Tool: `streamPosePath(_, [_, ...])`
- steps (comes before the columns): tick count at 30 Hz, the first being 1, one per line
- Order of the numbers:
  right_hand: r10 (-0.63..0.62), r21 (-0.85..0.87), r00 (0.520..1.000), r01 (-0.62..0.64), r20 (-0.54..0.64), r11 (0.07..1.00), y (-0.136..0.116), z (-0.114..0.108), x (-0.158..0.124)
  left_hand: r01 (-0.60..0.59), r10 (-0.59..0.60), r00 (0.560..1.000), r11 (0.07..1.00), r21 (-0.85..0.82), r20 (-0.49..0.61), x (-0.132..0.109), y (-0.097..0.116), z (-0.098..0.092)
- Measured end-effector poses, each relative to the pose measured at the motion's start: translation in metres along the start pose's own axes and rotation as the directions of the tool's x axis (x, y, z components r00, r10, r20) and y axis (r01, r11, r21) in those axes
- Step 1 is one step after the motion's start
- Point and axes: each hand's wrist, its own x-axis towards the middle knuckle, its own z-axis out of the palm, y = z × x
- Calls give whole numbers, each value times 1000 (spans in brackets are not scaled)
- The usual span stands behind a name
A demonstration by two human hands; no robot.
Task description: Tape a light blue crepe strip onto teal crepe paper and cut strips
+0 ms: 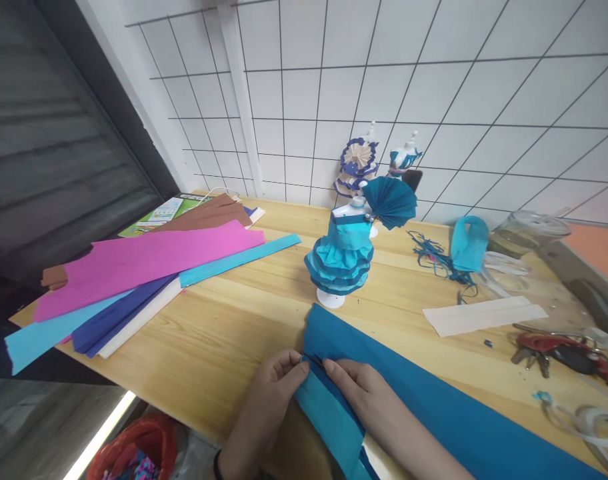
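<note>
At the table's near edge, my left hand (285, 380) pinches the top end of a turquoise crepe paper strip (329, 413) between thumb and fingers. My right hand (351, 383) is closed beside it, gripping a darker blue layer at the strip's upper edge. A small dark thing shows between the fingertips, too small to make out. Under my right hand and forearm lies a wide sheet of dark blue crepe paper (424, 380). Just beyond my hands stands a small white dress form (347, 243) in a layered turquoise paper skirt, with a pleated teal fan (391, 202) at its shoulder.
Pink crepe paper (154, 263) and other coloured strips are heaped at the left. Two more decorated forms stand by the tiled wall. To the right lie a turquoise roll (469, 243), a white strip (484, 315) and keys (559, 350). A red bin (149, 433) sits below.
</note>
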Motion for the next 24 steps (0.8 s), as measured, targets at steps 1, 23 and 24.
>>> streamPosePath(1, [-4,-8,1000,4,-8,1000,1,1,0,1,-1,1000,1000,4,-1,0,0,0])
streamPosePath(23, [-85,-336,912,-61,-402,940,41,-85,-61,45,-58,966,997,-57,-250,3,25,-19])
streamPosePath(24, [-80,-389,906,-98,-416,916,53,-97,-69,39,-49,959,998,-43,-280,4,28,-23])
